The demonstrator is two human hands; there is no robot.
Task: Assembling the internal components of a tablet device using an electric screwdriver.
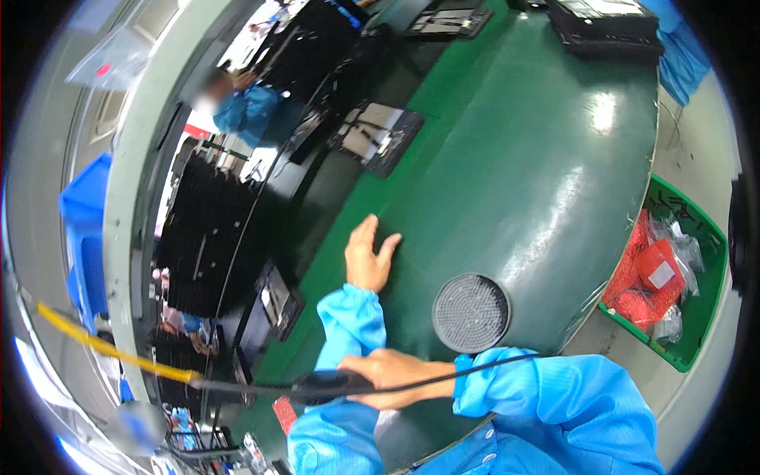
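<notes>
My left hand [369,255] is stretched out over the green tabletop [475,198], thumb apart from the fingers and nothing in it. Below it, my right hand [396,378] crosses in front of my left forearm. Its fingers are closed round the end of a black, elongated tool [328,386]. A dark cord runs by the tool, joined on the left to a yellow cable [119,351]. The tool's tip is hidden, so its kind is unclear. Right of my hands lies a round grey dish [472,313] with a dotted, bumpy surface.
Dark trays with pale panels, one of them [376,136], line the strip at the left. A green bin [687,355] with red bubble-wrap bags [651,273] stands beyond the right edge. A black case [606,36] sits at the far end, near another person's blue sleeve [682,59].
</notes>
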